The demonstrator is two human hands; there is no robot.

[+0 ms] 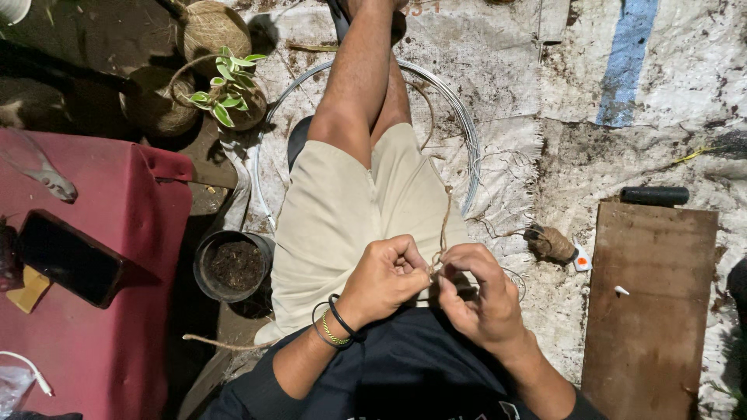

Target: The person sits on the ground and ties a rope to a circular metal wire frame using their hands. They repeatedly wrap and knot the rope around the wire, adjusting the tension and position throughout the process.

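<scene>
**Twine work at lap level, both hands engaged**

Position: person seated, legs crossed, beige shorts (pixel 342 210), dark shirt. Both hands meet just above the lap, approx. centre of view.

Left hand (pixel 383 278): curled nearly shut, thumb and fingers pinching the brown twine (pixel 445 222) at its lower end. Wrist carries black bands and a beaded bracelet.

Right hand (pixel 482 299): also curled close, fingertips pinching the same twine right beside the left hand's grip. The two grips almost touch; a small knot or loop seems to sit between them, too small to confirm.

Twine path: rises from the fingers up over the shorts toward the knee. A twine spool (pixel 551 243) lies on the floor sheet to the right, near a wooden board (pixel 650 311). A loose twine end trails out low left.

Step in hand (judged): tying or tightening a knot in the twine.

Next move req. (judged): hold tension w/ one hand, feed or pull the free end w/ the other; fine fingertip control, short travel.

Surroundings: wire hoop (pixel 467 132) on the floor around the legs; soil pot (pixel 233 264) at left; leafy plant (pixel 229 89); red-covered table (pixel 93 311) w/ a phone (pixel 70 257).
</scene>
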